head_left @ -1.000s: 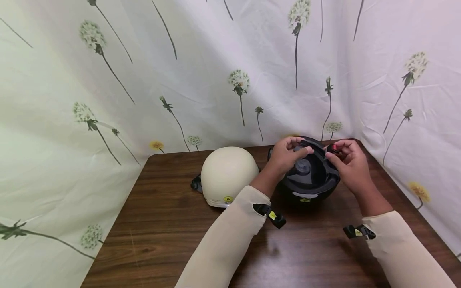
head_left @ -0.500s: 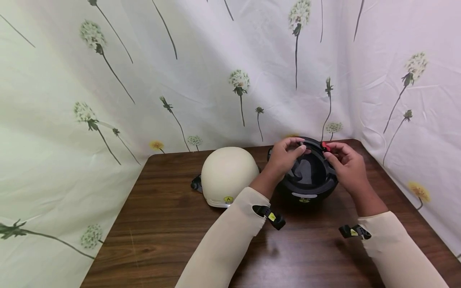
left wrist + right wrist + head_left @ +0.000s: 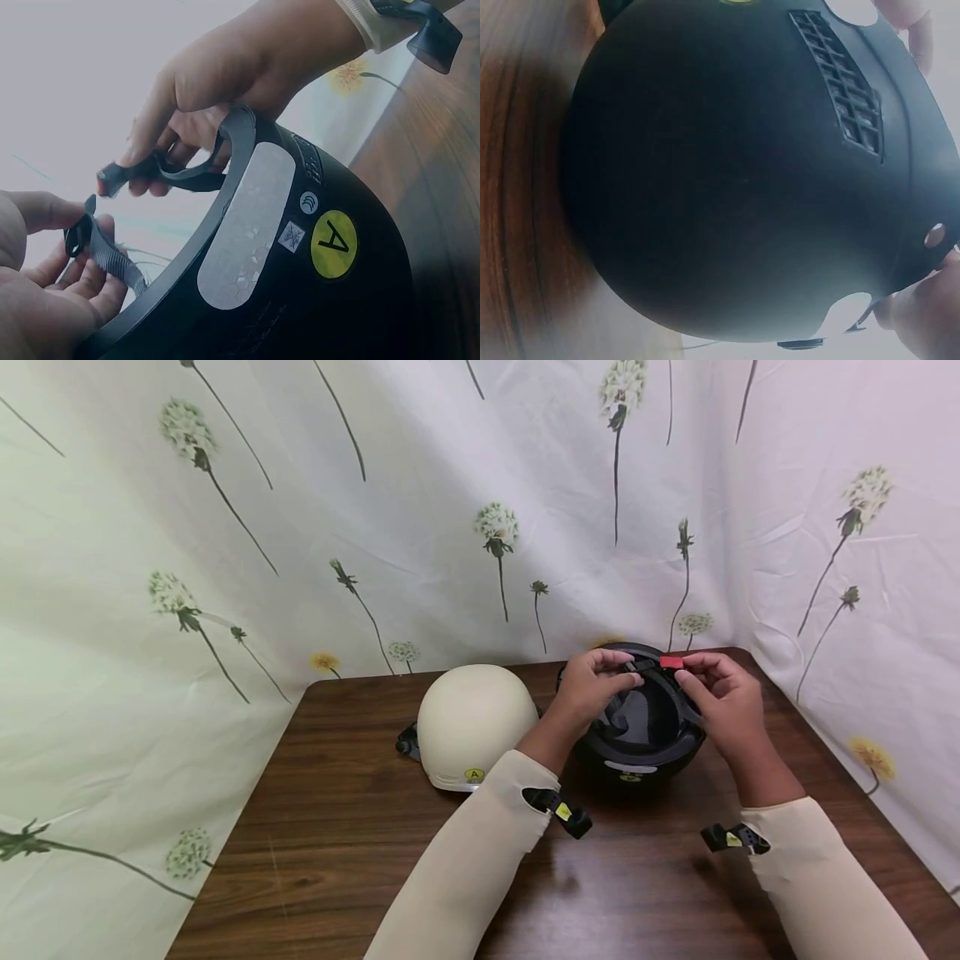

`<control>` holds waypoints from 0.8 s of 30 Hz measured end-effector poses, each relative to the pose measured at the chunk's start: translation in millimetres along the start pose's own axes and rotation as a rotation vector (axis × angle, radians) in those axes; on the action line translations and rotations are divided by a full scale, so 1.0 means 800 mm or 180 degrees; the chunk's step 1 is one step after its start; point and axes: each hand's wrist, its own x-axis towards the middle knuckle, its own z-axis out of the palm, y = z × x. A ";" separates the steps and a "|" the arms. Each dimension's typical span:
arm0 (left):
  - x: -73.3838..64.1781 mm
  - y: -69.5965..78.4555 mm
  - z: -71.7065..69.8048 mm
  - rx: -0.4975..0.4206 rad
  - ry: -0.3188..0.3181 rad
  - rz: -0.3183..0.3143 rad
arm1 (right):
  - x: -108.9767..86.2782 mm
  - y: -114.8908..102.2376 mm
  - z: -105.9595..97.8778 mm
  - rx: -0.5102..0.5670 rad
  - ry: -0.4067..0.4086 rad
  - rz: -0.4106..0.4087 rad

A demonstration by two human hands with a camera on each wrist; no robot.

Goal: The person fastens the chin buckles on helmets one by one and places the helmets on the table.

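A black helmet [image 3: 678, 760] rests upside down on the table, its hollow facing up. Over its opening, my left hand [image 3: 588, 685] pinches the end of a ribbed chin strap [image 3: 116, 262], where a black clip [image 3: 78, 234] shows between thumb and fingers. My right hand [image 3: 729, 700] pinches a red-and-black buckle [image 3: 671, 662] on the other strap [image 3: 195, 178]. In the left wrist view, a small gap separates the clip from the buckle. The right wrist view is mostly filled by the dark helmet shell [image 3: 727, 180], with only parts of fingers at its right edge.
A cream helmet [image 3: 478, 722] sits dome up to the left of the black one, a dark strap piece [image 3: 408, 742] behind it. The brown wooden table [image 3: 315, 860] meets a flower-printed curtain [image 3: 420, 527] at the back and right.
My right hand has moved slightly left with the buckle and turned it, so its red face now shows toward the head camera. The left hand stays nearly in place, the clip now visible.
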 end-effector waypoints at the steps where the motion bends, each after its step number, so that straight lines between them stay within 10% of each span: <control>1: 0.000 0.000 0.000 0.0005 0.0011 -0.0003 | 0.000 0.000 0.000 -0.0035 -0.0001 -0.0013; 18: -0.014 -0.002 0.010 -0.0007 0.0023 -0.0059 | 0.005 0.002 -0.007 -0.0252 -0.0267 -0.0026; 24: -0.015 -0.002 0.012 0.0040 0.0042 -0.0088 | 0.008 0.003 -0.008 0.0264 -0.0081 0.0063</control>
